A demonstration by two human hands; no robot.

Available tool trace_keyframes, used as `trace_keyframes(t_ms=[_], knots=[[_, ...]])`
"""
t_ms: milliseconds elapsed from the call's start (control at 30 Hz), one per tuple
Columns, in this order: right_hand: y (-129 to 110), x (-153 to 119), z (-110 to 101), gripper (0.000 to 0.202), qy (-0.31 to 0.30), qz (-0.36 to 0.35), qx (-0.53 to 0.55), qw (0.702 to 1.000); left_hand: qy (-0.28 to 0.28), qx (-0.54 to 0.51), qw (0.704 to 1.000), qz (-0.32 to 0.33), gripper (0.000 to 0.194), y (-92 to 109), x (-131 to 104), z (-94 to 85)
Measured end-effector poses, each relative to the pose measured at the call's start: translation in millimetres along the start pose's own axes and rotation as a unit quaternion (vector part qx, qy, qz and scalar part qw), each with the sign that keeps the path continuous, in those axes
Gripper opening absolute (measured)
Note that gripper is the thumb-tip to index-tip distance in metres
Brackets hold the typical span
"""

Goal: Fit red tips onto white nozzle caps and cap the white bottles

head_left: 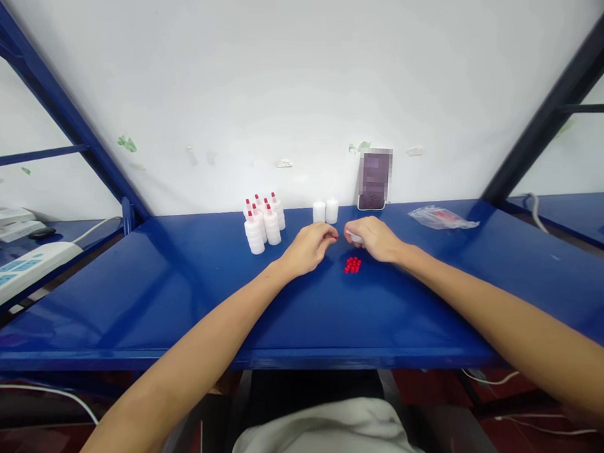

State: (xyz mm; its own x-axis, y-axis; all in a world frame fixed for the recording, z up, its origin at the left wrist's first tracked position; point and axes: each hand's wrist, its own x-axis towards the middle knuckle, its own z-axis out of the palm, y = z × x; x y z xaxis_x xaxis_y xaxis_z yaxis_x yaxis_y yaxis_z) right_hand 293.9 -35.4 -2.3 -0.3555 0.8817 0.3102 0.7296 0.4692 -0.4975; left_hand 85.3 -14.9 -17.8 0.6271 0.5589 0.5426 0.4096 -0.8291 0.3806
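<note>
Over the middle of the blue table, my left hand (310, 247) pinches a small red cap, of which only a sliver shows at the fingertips. Facing it, a little to the right, my right hand (374, 238) is closed on a white nozzle top (354, 237), partly hidden by the fingers. The two hands are slightly apart. Just below them lies a cluster of small red caps (353, 265). Behind my left hand stand two white bottles (325, 211) without tops. To the left, several white squeeze bottles (263, 223) with red-tipped nozzles stand upright in a group.
A phone (374, 183) leans on the wall at the back. Clear plastic bags (441, 218) with something red lie at the right rear of the blue table (189, 282). Blue frame posts rise at both sides. A white power strip (24, 271) sits at the far left.
</note>
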Motion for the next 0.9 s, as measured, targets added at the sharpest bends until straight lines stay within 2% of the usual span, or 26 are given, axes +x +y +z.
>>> trace_keyframes(t_ms=[100, 167, 433, 600, 900], knots=[[-4.8, -2.1, -2.8, 0.036, -0.011, -0.032, -0.042, 0.999, 0.061, -0.021, 0.998, 0.013, 0.010, 3.4, 0.1, 0.3], [-7.2, -3.0, -3.0, 0.034, -0.013, -0.034, -0.053, 0.998, 0.072, -0.031, 0.997, 0.025, 0.010, 5.3, 0.1, 1.1], [-15.0, -4.8, 0.4, 0.028, -0.012, -0.035, -0.110, 0.993, 0.050, -0.022, 0.997, 0.062, 0.013, 7.3, -2.3, 1.8], [-19.3, -5.8, -1.2, 0.030, -0.009, -0.024, -0.146, 0.989, 0.057, -0.006, 0.997, 0.060, 0.012, 8.5, -2.7, 0.6], [-26.3, -7.0, -0.4, 0.031, -0.022, -0.008, -0.211, 0.977, 0.060, 0.038, 0.993, 0.099, 0.012, 7.4, -4.7, 1.3]])
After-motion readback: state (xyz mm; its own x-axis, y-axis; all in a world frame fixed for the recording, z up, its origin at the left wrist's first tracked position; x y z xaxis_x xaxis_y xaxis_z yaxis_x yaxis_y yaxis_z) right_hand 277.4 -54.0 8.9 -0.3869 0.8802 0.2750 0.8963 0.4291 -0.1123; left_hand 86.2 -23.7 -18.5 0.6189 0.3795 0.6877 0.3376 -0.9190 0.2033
